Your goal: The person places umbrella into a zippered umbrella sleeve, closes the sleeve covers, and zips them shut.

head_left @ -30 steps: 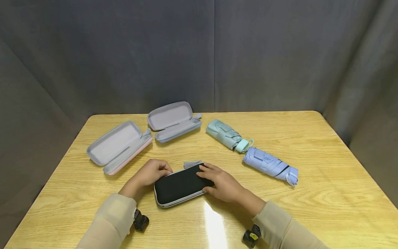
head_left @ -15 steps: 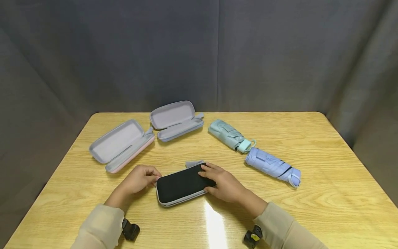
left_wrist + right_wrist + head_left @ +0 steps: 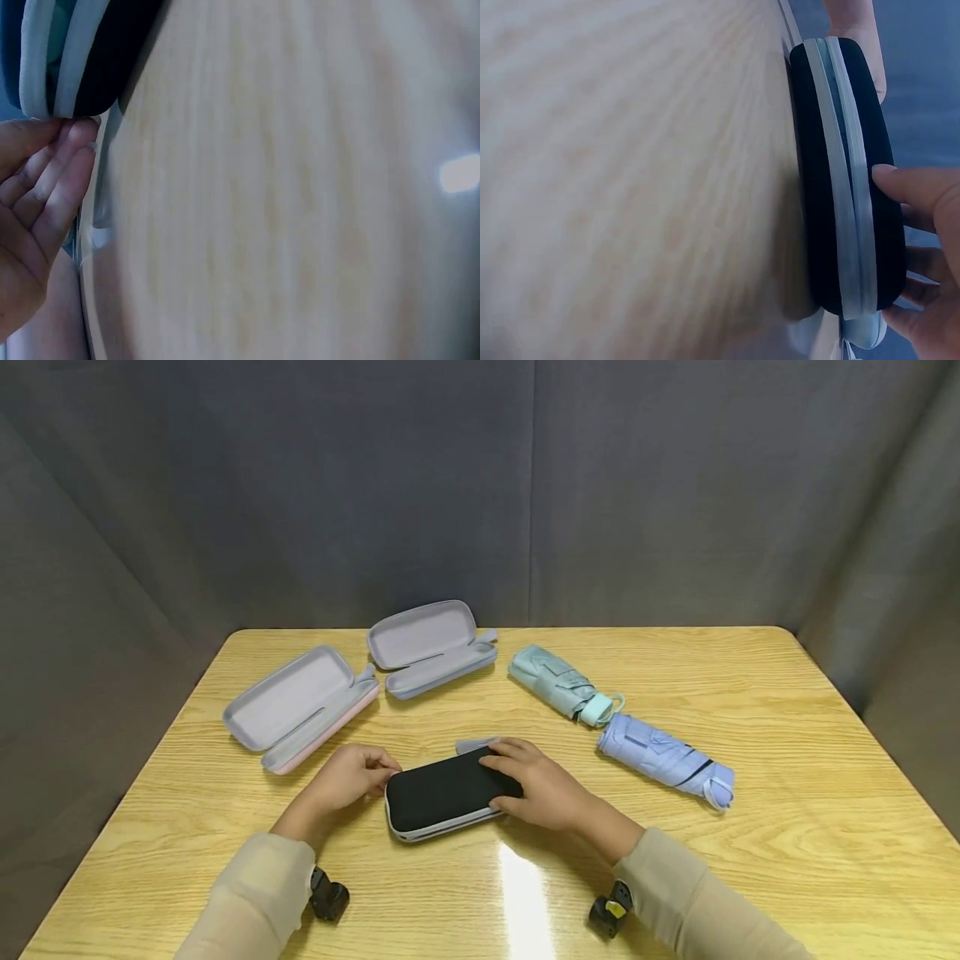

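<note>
A black glasses case (image 3: 442,789) with a grey zipper band lies in front of me, its lid down. A gap still shows along its near side in the right wrist view, between two pale zipper bands (image 3: 861,187). My left hand (image 3: 348,779) pinches at the case's left end, thumb and fingertips together at the zipper; the zipper pull is hidden by them. My right hand (image 3: 543,789) holds the case's right end, thumb at the near edge and fingers spread over the top. A grey strap (image 3: 474,745) sticks out behind the case.
Two opened glasses cases stand at the back left, one with a pink shell (image 3: 300,710) and one with a blue-grey shell (image 3: 435,647). On the right lie a folded mint umbrella (image 3: 558,682) and a folded blue umbrella (image 3: 663,756), close together on the wooden table (image 3: 787,860).
My left hand has gone from the case's far edge around to its left end, still pinching. My right hand keeps its place on the case. The whole view has shifted slightly.
</note>
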`<state>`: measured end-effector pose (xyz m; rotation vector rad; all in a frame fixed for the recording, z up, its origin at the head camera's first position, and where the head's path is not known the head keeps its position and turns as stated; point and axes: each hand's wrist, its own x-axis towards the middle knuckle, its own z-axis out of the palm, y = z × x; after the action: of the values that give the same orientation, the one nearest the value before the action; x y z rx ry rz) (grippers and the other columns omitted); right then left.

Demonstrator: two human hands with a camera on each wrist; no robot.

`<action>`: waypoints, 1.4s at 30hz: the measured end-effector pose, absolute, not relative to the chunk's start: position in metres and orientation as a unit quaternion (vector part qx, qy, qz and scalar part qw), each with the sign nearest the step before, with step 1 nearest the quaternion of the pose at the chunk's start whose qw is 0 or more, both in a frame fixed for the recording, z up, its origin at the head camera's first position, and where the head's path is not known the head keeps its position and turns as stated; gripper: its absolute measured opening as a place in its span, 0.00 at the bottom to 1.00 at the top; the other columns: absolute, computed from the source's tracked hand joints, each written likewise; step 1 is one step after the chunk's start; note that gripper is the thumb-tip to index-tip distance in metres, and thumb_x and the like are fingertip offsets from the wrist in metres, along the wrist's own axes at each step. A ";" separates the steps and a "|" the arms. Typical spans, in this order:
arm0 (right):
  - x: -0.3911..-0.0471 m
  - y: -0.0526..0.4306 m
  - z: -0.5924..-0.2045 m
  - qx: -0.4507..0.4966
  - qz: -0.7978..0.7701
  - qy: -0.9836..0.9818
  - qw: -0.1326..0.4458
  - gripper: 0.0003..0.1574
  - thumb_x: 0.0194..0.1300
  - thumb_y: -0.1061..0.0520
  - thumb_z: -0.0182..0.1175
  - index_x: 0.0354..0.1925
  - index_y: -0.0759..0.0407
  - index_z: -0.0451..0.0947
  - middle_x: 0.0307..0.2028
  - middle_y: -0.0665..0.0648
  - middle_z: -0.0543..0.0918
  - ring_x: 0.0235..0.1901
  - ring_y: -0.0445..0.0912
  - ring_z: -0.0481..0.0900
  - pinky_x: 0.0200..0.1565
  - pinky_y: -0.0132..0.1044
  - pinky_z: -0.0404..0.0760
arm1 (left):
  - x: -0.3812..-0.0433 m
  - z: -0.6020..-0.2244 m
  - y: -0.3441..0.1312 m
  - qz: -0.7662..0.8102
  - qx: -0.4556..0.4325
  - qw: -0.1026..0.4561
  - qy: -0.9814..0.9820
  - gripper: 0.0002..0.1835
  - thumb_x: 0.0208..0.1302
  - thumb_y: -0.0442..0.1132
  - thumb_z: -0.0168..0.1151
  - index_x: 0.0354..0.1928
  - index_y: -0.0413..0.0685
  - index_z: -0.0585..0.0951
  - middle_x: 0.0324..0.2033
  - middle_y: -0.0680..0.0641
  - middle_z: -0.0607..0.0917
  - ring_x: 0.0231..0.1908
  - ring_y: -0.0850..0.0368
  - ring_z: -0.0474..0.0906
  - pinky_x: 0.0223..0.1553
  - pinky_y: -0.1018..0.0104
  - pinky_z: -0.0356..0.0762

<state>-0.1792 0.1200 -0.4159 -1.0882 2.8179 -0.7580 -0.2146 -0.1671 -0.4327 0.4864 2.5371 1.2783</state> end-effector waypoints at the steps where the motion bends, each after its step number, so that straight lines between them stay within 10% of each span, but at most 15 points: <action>1: -0.181 0.120 -0.416 -0.348 -0.241 0.906 0.016 0.34 0.53 0.49 0.60 0.57 0.58 0.65 0.59 0.61 0.61 0.60 0.53 0.52 0.55 0.46 0.58 | -0.216 -0.432 -0.166 0.437 0.172 0.127 0.874 0.06 0.56 0.29 0.54 0.29 0.41 0.80 0.23 0.49 0.80 0.20 0.58 0.73 0.21 0.66 0.72; 42: -0.187 0.120 -0.410 -0.312 -0.209 0.927 0.016 0.33 0.50 0.45 0.62 0.54 0.53 0.69 0.58 0.62 0.62 0.57 0.56 0.57 0.50 0.50 0.64 | -0.212 -0.433 -0.166 0.417 0.193 0.058 0.886 0.03 0.54 0.28 0.56 0.25 0.40 0.77 0.18 0.49 0.78 0.19 0.57 0.74 0.15 0.70 0.70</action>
<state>-0.1874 0.1202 -0.4098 -0.9697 2.8811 -0.6510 -0.2121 -0.1660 -0.4325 0.5855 2.6846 1.2646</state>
